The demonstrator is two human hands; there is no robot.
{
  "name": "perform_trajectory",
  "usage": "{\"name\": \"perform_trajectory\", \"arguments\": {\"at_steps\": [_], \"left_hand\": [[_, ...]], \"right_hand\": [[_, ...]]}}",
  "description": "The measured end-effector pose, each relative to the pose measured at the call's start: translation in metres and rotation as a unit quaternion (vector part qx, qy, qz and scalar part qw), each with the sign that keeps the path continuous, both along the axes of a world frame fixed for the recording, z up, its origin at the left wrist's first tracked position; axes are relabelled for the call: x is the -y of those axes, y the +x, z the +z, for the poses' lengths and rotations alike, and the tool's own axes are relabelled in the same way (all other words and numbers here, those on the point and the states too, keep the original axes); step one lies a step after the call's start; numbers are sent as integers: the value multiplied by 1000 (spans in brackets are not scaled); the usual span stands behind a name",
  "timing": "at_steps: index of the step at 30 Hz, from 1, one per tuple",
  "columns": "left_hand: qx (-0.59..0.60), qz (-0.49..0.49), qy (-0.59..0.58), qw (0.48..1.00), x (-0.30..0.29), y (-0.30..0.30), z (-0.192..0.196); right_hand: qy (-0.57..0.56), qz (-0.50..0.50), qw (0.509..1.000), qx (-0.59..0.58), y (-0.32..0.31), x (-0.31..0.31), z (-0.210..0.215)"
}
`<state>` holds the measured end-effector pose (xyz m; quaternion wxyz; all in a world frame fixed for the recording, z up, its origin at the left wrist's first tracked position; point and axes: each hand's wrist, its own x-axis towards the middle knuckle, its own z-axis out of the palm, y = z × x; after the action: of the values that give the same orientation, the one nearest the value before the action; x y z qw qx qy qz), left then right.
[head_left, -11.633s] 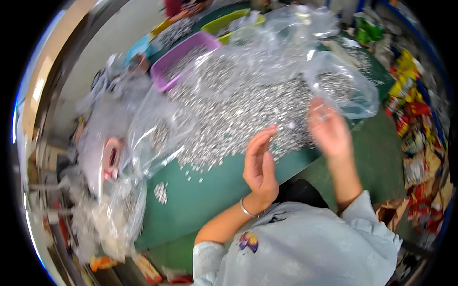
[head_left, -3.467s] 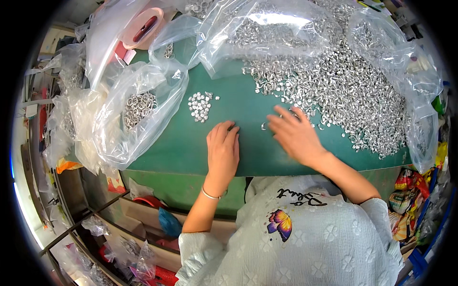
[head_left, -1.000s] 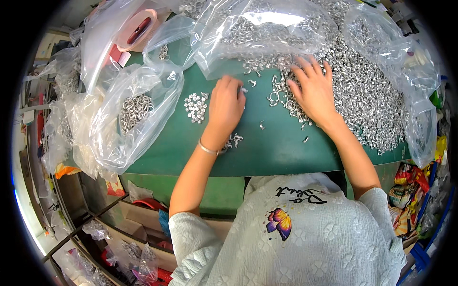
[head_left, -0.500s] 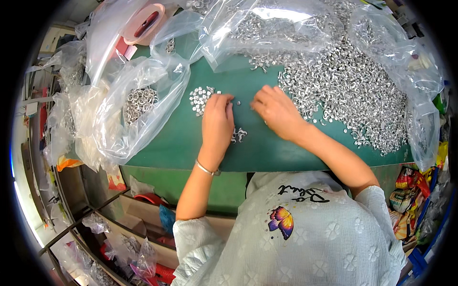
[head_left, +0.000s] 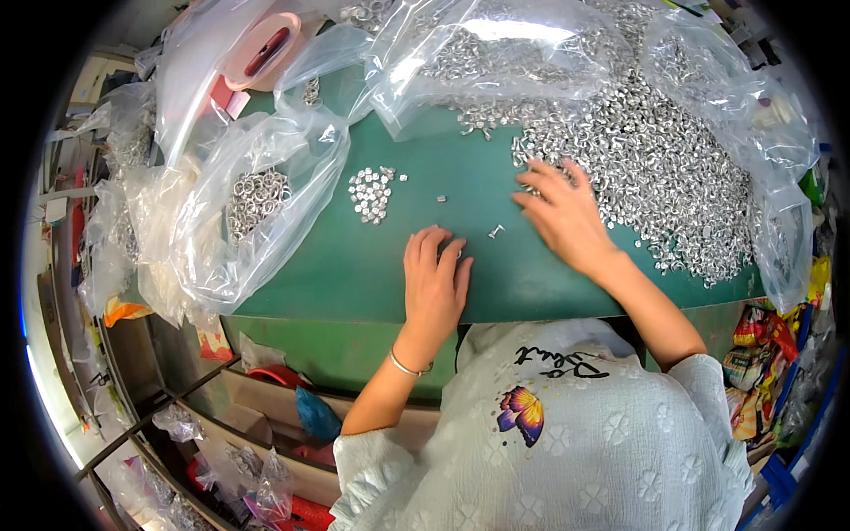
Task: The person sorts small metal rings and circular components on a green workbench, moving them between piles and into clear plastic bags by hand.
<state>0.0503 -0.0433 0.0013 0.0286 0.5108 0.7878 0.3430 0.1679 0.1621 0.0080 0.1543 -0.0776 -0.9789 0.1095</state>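
My left hand rests low over the green table, fingers bent downward. A bit of silver glints between its index finger and thumb, too hidden to name. Fingers apart, my right hand is open and slightly blurred at the left edge of a big heap of curved silver metal pieces. Between the hands a loose silver piece lies on the table. Farther off sits a tiny silver piece. Left of it is a small cluster of chunky silver pieces, touched by neither hand.
A clear plastic bag at left holds silver rings. Another clear bag covers part of the heap at the back. A pink tub with a dark red object stands back left. The green table's front edge runs before me.
My left hand has moved toward me and right, away from the cluster, over where loose pieces lay. My right hand has moved right to the heap, its fingers spreading.
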Motion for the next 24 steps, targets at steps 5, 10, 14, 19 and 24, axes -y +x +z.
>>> {"name": "perform_trajectory", "arguments": {"at_steps": [5, 10, 14, 19, 24], "left_hand": [[51, 7, 14, 999, 2, 2, -2], [-31, -1, -27, 999, -4, -1, 1], [-21, -24, -24, 999, -5, -5, 6], [57, -124, -1, 991, -81, -24, 29], [-108, -223, -49, 968, -130, -43, 5]], "right_hand": [[-28, -101, 991, -84, 23, -28, 5], [51, -186, 981, -2, 7, -16, 8], [-42, -151, 987, 27, 25, -15, 8], [-51, -67, 996, 30, 16, 17, 4], [-70, -57, 996, 24, 33, 5, 11]]}}
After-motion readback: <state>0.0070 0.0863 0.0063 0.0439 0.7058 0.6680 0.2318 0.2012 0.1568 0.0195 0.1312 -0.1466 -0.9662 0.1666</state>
